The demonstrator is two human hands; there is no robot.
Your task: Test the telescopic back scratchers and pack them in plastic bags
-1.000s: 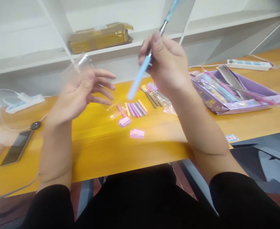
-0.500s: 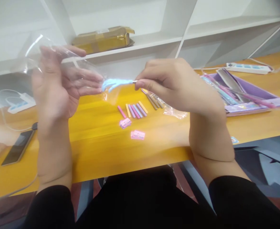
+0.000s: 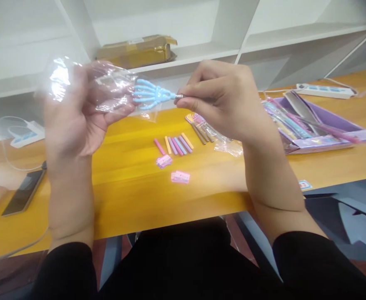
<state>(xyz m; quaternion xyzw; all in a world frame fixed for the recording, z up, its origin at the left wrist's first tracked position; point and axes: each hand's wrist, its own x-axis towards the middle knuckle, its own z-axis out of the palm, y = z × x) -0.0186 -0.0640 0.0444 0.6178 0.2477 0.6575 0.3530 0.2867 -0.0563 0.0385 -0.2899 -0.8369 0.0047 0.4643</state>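
Observation:
Pinched in the fingers of my right hand [image 3: 222,100] is the metal end of a light blue hand-shaped piece [image 3: 154,95], which points left. A clear plastic bag [image 3: 114,85] covers the front of my left hand [image 3: 79,108], and its edge lies around the blue fingers. My left hand holds this bag, palm toward the blue piece. Below on the wooden table are several coloured sticks [image 3: 177,146], a small stack of pink-purple cards [image 3: 164,161] and pink cards [image 3: 180,177]. Metal rods with coloured hand-shaped tops [image 3: 201,131] lie partly under plastic.
On the right stands a purple box [image 3: 323,143] holding wrapped items, with a power strip [image 3: 326,89] behind it. A phone [image 3: 25,191] and another power strip [image 3: 29,135] are at the left. A brown carton [image 3: 135,52] sits on the white shelf.
The blue piece has turned so its spread fingers show flat. My right hand has risen slightly, and the bag has shifted across my left fingers, which are more bent.

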